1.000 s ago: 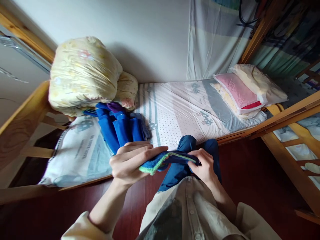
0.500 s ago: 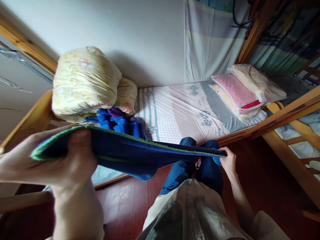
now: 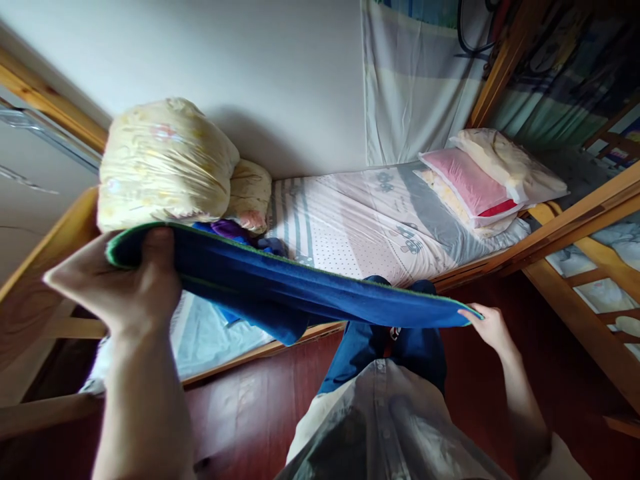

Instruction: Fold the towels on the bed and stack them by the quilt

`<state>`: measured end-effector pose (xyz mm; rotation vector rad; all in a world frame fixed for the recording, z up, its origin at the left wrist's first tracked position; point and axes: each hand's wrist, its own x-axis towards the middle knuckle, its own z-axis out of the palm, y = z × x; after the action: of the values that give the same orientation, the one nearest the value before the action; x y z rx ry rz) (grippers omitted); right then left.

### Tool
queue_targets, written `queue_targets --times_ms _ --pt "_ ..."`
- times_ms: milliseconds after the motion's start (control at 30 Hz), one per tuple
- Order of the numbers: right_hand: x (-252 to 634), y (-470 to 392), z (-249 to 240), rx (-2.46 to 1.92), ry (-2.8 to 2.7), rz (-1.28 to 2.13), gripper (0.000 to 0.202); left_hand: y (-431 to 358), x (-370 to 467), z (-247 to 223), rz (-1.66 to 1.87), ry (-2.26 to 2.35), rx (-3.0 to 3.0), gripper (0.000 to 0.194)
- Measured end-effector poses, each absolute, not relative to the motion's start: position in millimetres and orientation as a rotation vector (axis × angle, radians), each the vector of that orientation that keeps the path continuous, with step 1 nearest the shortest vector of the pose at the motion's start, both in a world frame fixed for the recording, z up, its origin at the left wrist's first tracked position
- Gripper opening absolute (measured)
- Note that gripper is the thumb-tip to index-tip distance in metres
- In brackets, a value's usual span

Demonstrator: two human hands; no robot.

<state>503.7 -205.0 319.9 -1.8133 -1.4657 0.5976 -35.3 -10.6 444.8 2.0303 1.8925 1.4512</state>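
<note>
A dark blue towel [image 3: 260, 283] with green stitched edges stretches between my hands, above my knees and the near side of the bed. My left hand [image 3: 145, 287] grips its folded left end, thumb on top and the cloth curling around the fingers. At the opposite end, my right hand [image 3: 487, 323] pinches a corner between thumb and fingers. The middle of the cloth sags a little, with a fold hanging lower. Behind it, blue and purple cloths [image 3: 230, 230] lie on the bed, partly hidden by the towel.
A bulky pale yellow quilt [image 3: 165, 167] sits at the bed's left end. The bed [image 3: 345, 220] has a patterned sheet and runs along the wall. Pink and cream pillows [image 3: 465, 177] lie at its right end. Wooden bed rails [image 3: 575, 220] stand on the right.
My left hand has risen slightly and my right hand has moved outward to the right. The towel is spread wider and flatter, covering more of the blue cloths behind.
</note>
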Motion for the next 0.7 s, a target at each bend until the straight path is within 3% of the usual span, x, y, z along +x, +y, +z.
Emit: queue_targets --times_ms 133,267,333,533,700 --pt "529 -177 361 -1.834 -1.54 0.65 0.051 4 -35 443 1.563 1.917 1.767 0.022" --pt "545 -132 399 -1.827 -1.696 0.6 0.069 20 -49 433 1.474 1.985 1.77 0.055" --pt "548 -109 412 -1.784 -1.724 0.46 0.067 23 -57 432 1.435 2.031 1.834 0.061" --pt "546 -69 439 -1.671 -1.556 0.037 0.04 7 -60 444 1.281 2.029 1.882 0.044" --pt "547 -74 454 -1.74 -1.367 0.294 0.045 -4 -60 439 1.295 1.798 1.764 0.044"
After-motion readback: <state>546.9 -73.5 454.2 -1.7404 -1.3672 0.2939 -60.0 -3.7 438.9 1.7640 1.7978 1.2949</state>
